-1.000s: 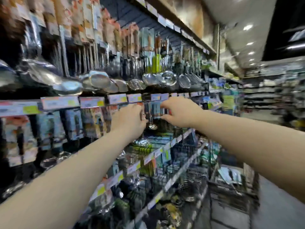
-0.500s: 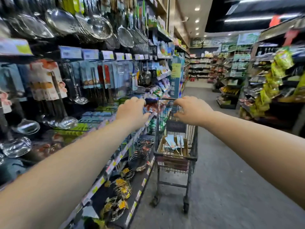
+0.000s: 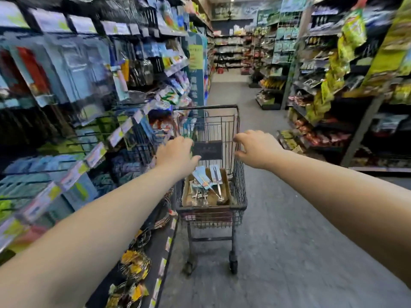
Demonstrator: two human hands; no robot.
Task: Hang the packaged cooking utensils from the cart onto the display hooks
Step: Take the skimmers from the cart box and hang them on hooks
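Display shelving (image 3: 93, 90) fills the left of the frame. At centre we see the cart (image 3: 241, 192), its cardboard box (image 3: 226, 190) holding the packaged utensils (image 3: 205, 178). Above it our left hand (image 3: 175, 154) and right hand (image 3: 255, 150) hover with loosely curled fingers, holding nothing. The left hides the cart's left rim.

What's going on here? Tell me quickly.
A person stands in a shop aisle, restocking. The left hand and right hand are stretched out toward the cart, both empty. Packaged utensils lie in a box in the cart, not yet hung. The display hooks are on the shelving to the left.
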